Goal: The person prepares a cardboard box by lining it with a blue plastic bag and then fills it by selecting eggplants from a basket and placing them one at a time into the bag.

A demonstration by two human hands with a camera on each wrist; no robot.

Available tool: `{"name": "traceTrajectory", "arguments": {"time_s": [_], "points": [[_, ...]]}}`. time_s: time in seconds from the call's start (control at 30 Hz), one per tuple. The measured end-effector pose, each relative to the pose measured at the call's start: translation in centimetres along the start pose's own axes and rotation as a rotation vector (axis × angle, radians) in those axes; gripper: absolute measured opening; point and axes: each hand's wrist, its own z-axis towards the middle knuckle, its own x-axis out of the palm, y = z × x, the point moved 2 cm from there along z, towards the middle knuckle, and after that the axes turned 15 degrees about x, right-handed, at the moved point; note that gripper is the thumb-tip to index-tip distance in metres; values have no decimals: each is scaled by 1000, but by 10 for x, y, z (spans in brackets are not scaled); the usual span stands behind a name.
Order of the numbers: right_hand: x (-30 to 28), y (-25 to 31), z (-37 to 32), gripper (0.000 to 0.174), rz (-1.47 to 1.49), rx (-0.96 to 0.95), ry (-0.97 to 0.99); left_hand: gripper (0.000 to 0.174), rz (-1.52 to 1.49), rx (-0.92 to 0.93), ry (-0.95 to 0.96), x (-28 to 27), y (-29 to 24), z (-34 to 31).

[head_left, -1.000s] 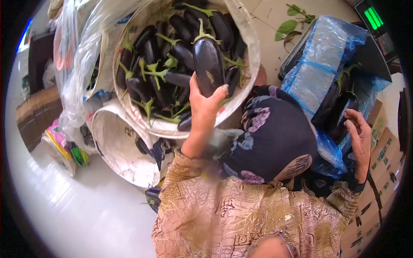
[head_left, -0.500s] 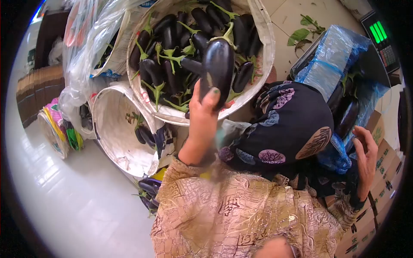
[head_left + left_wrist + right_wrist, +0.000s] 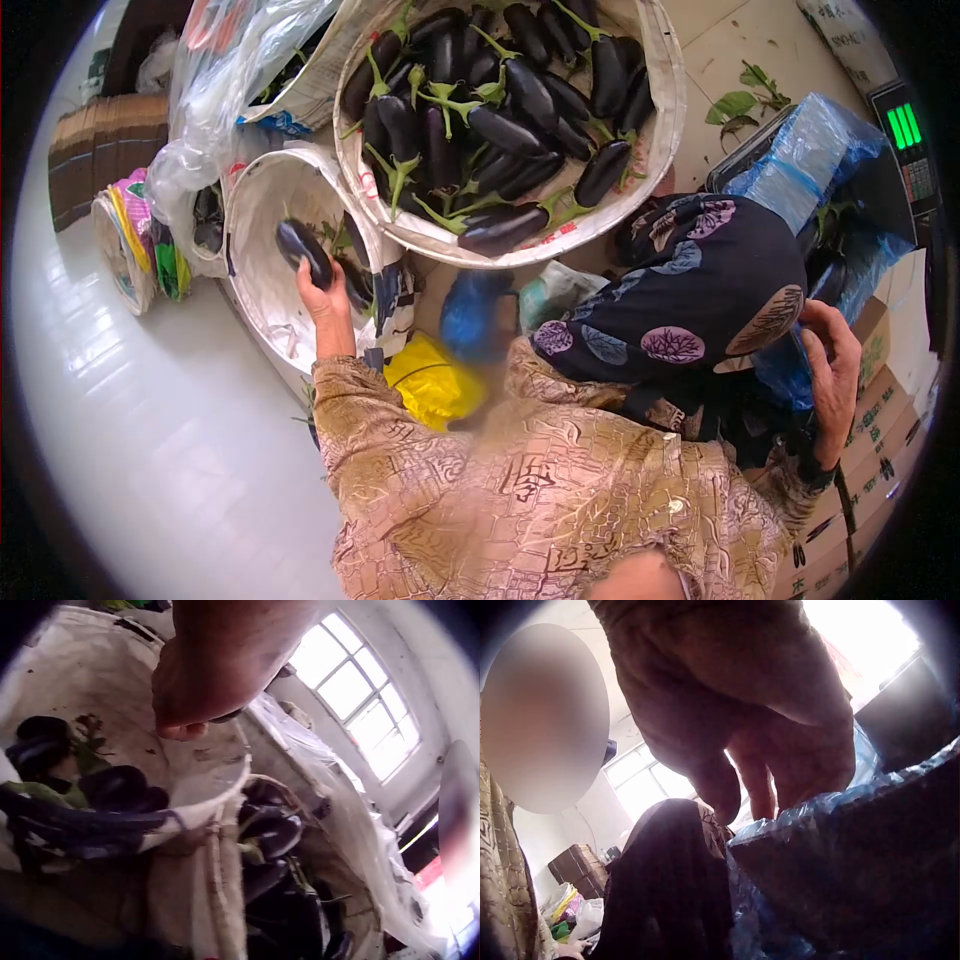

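In the head view my left hand (image 3: 325, 303) grips a dark purple eggplant (image 3: 304, 252) over the smaller white tub (image 3: 262, 205). A few other eggplants lie in that tub at its right side; in the left wrist view, two eggplants (image 3: 112, 786) show there beside dry stem scraps. The held one is hidden behind the hand in that view. At the right, my right hand (image 3: 832, 365) rests by the edge of a blue plastic liner (image 3: 785, 365), fingers loosely bent downward. Eggplants (image 3: 825, 270) lie inside the liner.
A large round white tub (image 3: 520, 258) full of eggplants stands ahead. Beyond the knee (image 3: 680, 290) is a scale display (image 3: 905, 128) with green digits. Cardboard boxes (image 3: 860, 480) lie at the right, a yellow bag (image 3: 430, 385) by the sleeve, and clear plastic sheeting (image 3: 195, 120) at the left.
My left hand has carried the eggplant from the large tub leftward and down to over the smaller tub. My right hand has stayed by the blue liner. The view has shifted left.
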Motion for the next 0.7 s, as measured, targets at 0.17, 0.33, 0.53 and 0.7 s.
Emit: {"name": "traceTrajectory", "arguments": {"time_s": [0.17,0.33,0.53,0.7], "points": [[8,9,1,27,23,8,27,32,951,212,-95,-40,30,-19],[14,14,4,25,0,63,-4,34,1198,761,907,139,41,-122],[17,9,1,24,-21,9,-60,60,1077,568,931,207,155,-124],[19,11,3,23,-33,-6,-72,83,1107,475,523,279,231,-118]]}}
